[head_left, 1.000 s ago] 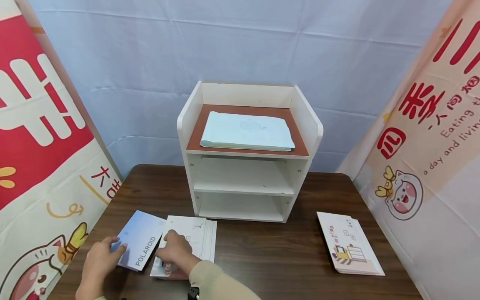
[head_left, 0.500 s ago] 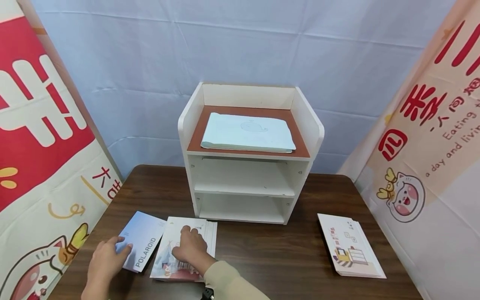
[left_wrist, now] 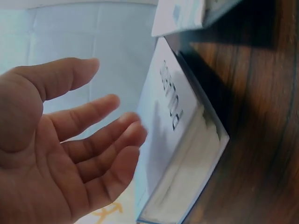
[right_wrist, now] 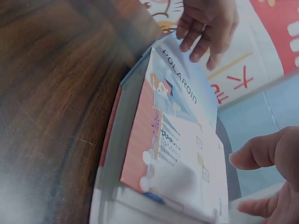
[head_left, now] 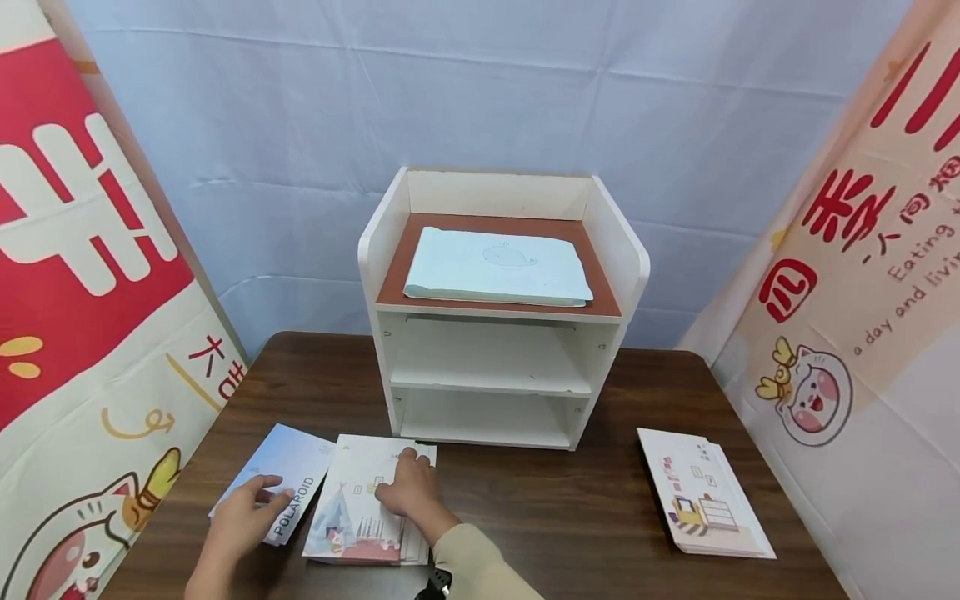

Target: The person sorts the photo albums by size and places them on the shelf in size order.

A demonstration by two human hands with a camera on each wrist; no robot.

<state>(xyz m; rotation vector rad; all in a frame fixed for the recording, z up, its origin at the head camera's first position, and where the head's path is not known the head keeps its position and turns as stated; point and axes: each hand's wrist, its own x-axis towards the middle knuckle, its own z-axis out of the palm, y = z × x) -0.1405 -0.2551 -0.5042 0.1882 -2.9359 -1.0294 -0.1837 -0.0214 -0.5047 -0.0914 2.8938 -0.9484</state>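
Note:
My left hand [head_left: 243, 517] hovers with loosely bent fingers over the near part of a blue book [head_left: 296, 458] marked POLAROID. In the left wrist view a gap shows between the thumb and fingers [left_wrist: 107, 105], and the book's thick page edge [left_wrist: 187, 172] faces the camera. Just right of it lies a white book [head_left: 348, 492] with a tent drawing, with more white books underneath. My right hand [head_left: 412, 492] is over its right side. The right wrist view shows the right thumb [right_wrist: 257, 151] and a finger apart, holding nothing.
A white shelf unit [head_left: 378, 375] stands at the back of the dark wooden table [head_left: 525, 517]. On its brown top lies a pale blue book [head_left: 495, 262] with a whale drawing. Another stack of white books [head_left: 701, 492] lies at the right. Printed cloths hang on both sides.
My right hand has slid from the left part of the white book to its right side. My left hand has shifted right, over the blue book. The books stay about where they were.

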